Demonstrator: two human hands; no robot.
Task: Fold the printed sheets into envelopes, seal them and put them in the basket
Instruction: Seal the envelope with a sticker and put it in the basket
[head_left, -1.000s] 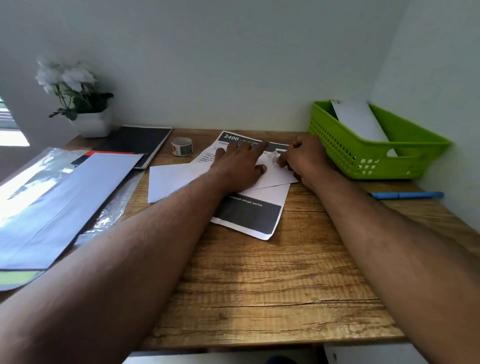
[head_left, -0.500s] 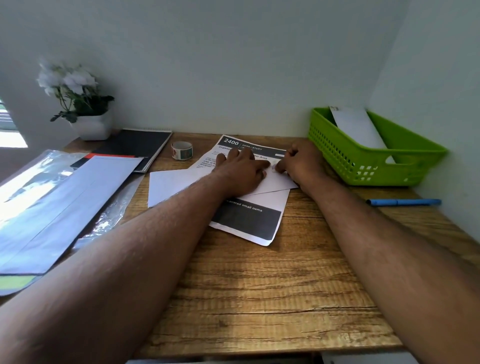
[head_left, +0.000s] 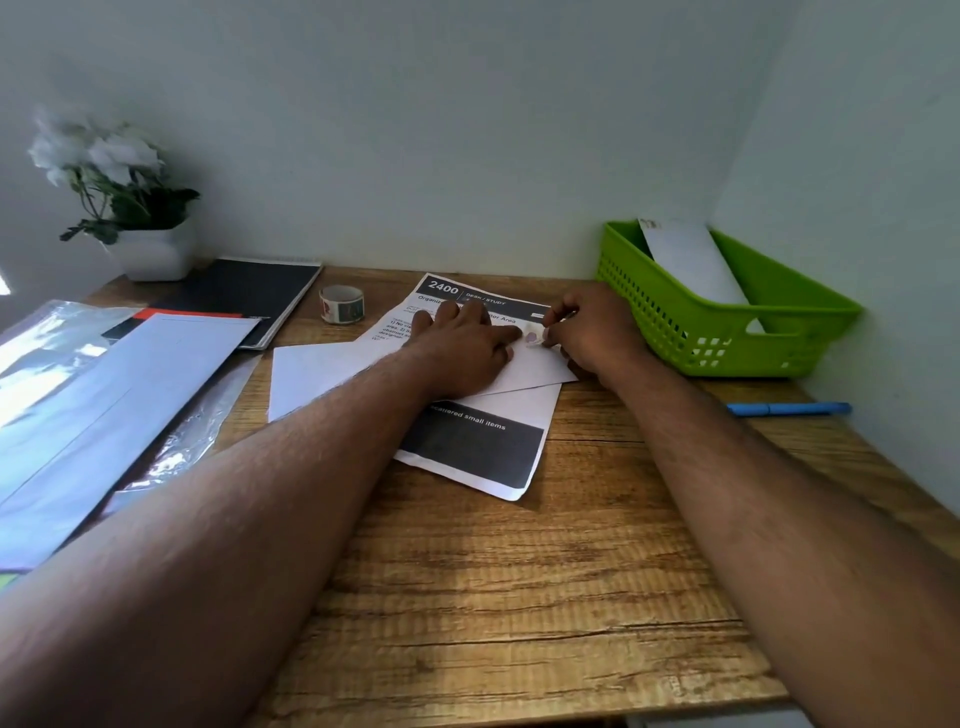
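White envelope (head_left: 332, 376) near desk's (head_left: 519, 597) far edge: left hand (head_left: 462, 353) keeps pressing flat, right-hand fingers (head_left: 553, 332) now pinching small sticker (head_left: 531, 339); sealing underway.

Worktop (head_left: 519, 597): brown wood grain, streaked. Basket (head_left: 727, 338): bright green, perforated wall. Printed sheet (head_left: 483, 452): white with black bands, white lettering. Envelope (head_left: 322, 374): plain white. Pen (head_left: 787, 409): blue. Notebook (head_left: 249, 296): black. Tape roll (head_left: 341, 304): pale, with a reddish and green print, possibly stamps. Flowers (head_left: 93, 150): white, green leaves, white pot.
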